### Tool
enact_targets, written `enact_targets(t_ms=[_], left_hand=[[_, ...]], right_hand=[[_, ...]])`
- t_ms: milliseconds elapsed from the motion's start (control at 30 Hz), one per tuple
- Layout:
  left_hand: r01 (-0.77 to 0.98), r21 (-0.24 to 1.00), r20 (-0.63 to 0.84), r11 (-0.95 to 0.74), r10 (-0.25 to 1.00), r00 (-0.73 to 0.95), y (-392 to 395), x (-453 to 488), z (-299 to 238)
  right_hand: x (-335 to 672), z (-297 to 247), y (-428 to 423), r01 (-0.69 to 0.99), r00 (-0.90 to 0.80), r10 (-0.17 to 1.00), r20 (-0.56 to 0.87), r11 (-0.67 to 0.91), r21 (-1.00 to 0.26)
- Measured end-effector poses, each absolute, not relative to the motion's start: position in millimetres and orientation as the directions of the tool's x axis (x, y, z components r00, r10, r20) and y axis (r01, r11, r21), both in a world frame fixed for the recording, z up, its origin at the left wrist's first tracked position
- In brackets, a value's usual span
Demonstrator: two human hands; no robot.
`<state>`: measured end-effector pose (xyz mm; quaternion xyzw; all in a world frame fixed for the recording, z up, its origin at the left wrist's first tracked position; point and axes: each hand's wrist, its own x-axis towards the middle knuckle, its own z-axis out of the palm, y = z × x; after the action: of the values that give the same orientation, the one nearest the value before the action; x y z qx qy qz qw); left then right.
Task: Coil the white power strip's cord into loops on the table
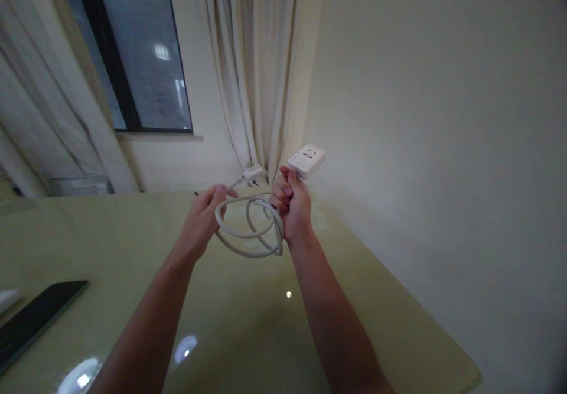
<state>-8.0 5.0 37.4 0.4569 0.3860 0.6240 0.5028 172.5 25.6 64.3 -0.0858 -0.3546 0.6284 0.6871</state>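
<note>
A white power strip [307, 159] sticks up out of my right hand [290, 201], whose fingers are wrapped round its lower end. From that fist a thick white cable [250, 233] hangs in loose loops between my two hands, above the table. My left hand [204, 215] pinches the cable near its far end, and the white plug [252, 173] points up and to the right just beyond my fingertips. Both arms are stretched out in front of me over the table.
A glossy pale yellow-green table [248, 323] lies below my arms, its right edge near the cream wall. A dark flat slab [35, 317] rests at the left edge. Pale curtains [261, 69] and a dark window [137, 45] stand behind.
</note>
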Motion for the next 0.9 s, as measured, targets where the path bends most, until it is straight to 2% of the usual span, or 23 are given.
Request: enact_targets(t_ms=[67,133,333,467,600,700,800,900], left_hand=[[-0.237,0.938,0.239,-0.252,0.967,-0.082,7,-8,36],[-0.234,0.941,0.236,-0.244,0.97,-0.063,11,-8,33],[-0.333,0.941,-0.002,0.064,0.983,0.186,23,1,18],[-0.417,0.892,-0.08,0.177,0.967,0.241,24,13,10],[-0.388,0.912,-0.037,0.132,0.969,0.242,22,18,7],[-0.352,0.933,0.011,0.071,0.975,0.224,23,17,6],[-0.343,0.939,0.09,-0.039,0.987,0.136,29,13,4],[-0.32,0.936,0.143,-0.145,0.989,-0.031,35,7,1]], right_hand=[[176,66,24,-0.804,-0.086,0.919,0.384,0.164,-0.572],[180,68,22,-0.808,-0.152,0.903,0.401,0.12,-0.577],[193,67,12,-0.841,-0.378,0.759,0.531,-0.041,-0.539],[195,62,7,-0.814,-0.497,0.635,0.592,-0.105,-0.571],[194,59,4,-0.748,-0.605,0.529,0.595,-0.121,-0.653],[195,58,4,-0.703,-0.648,0.505,0.57,-0.109,-0.703],[196,58,11,-0.652,-0.659,0.556,0.507,-0.085,-0.753],[192,55,22,-0.6,-0.616,0.667,0.42,-0.052,-0.798]])
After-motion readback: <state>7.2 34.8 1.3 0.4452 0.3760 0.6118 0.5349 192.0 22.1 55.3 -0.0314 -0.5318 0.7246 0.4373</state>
